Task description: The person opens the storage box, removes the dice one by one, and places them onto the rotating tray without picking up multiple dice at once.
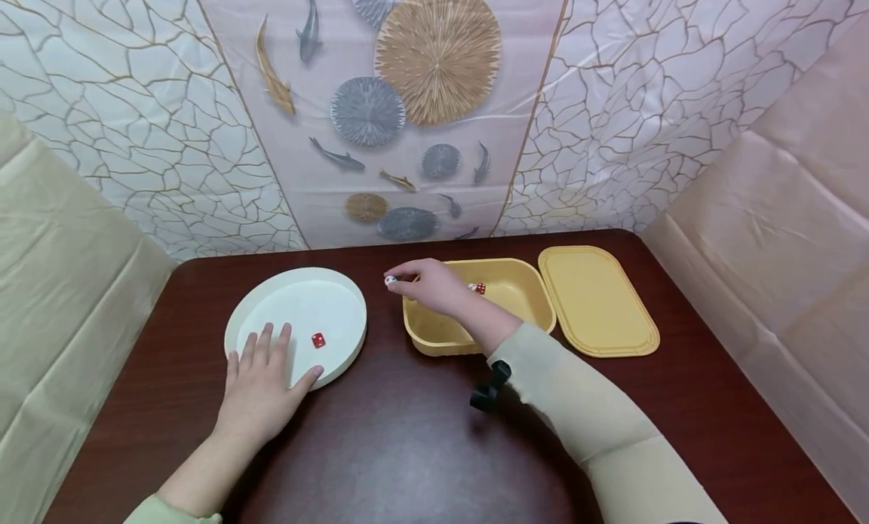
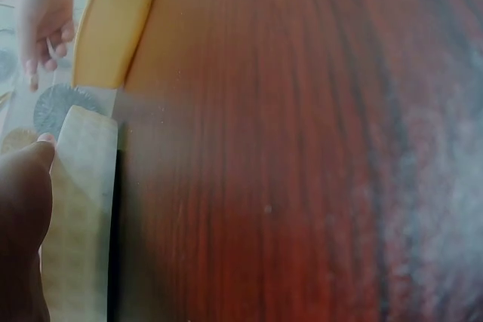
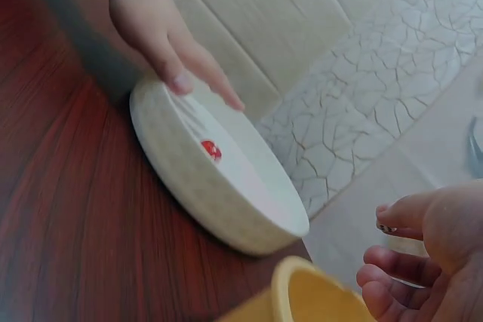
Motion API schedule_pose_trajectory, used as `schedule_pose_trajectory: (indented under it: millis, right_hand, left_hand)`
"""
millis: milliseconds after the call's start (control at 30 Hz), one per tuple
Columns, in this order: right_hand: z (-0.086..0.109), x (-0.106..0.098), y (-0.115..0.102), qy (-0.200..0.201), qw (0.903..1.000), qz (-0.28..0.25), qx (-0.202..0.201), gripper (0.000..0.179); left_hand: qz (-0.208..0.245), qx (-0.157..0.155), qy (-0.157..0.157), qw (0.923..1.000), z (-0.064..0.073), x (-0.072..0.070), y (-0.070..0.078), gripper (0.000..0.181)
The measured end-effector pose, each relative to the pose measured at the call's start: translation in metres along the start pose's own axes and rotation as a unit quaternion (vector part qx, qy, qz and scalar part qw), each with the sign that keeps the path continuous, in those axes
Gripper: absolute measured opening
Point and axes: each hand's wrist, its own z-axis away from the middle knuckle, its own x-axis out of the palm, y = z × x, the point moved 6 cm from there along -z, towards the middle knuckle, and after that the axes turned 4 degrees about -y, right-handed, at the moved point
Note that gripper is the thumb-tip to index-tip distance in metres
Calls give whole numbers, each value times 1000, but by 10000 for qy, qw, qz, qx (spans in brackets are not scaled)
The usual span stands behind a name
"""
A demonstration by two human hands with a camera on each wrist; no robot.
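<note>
My right hand [image 1: 434,284] pinches a white die [image 1: 390,280] between thumb and fingertips, past the left rim of the yellow box [image 1: 441,348]. Its dark pips show in the right wrist view, where the white die [image 3: 386,228] peeks out under the thumb. Inside the box lie a red die [image 1: 480,289] and another white die [image 1: 471,287], partly hidden by the right hand. My left hand [image 1: 261,392] rests over the near rim of the round white tray [image 1: 302,277], fingers straight and spread, thumb at the rim. One red die [image 1: 318,340] sits in the tray beside those fingers.
A flat yellow lid [image 1: 599,301] lies on the dark wooden table [image 1: 400,448], right of the box. Patterned cloth [image 1: 434,177] stands along the table's back edge, with plain cloth panels at both sides. A black strap piece [image 1: 490,388] hangs at the right sleeve.
</note>
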Motion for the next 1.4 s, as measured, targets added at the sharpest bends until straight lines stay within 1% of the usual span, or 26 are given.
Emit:
schedule_pose_trajectory:
  millis: [300,467,600,700,767,867,967,1033,1233,1300,1400]
  right_hand:
    - [-23,25,-21,-395,9985,-384,-44,31]
    - [-33,40,-29,-497,9980,-375,-106,32]
    - [-38,53,-38,-499,9986,110,-125,30]
    - [-42,63,-45,-515,9964,662,-148,28]
    - [-45,70,-49,-561,9939,939,-161,28]
    - [-48,82,-55,-641,9891,1315,-168,27]
    - [-52,95,-58,-721,9812,1775,-210,27]
    - [-54,103,-58,-774,9747,2085,-209,28]
    - [-61,123,-53,-968,9506,2947,-143,29]
    - [-62,128,-52,-1038,9433,3151,-127,29]
    - [-63,132,-52,-1141,9351,3354,-106,30]
  left_hand:
    - [-53,-23,-17,10000,-1,1,-1,96]
    - [-103,-40,-27,9999,-2,2,-3,98]
    - [-106,-21,20,9999,-1,2,-3,96]
    - [-104,-15,47,9999,-1,2,-2,94]
    - [-111,-21,50,9999,-1,1,-2,94]
    - [-109,-28,38,9999,-1,0,-1,93]
    - [-115,-26,32,9999,0,-1,-1,93]
    - [-115,-22,32,9999,0,-1,-1,94]
    - [-122,-3,57,9999,0,-1,-1,93]
    - [-130,0,60,9999,0,-1,-1,93]
    - [-145,-5,46,9999,0,-1,-1,93]
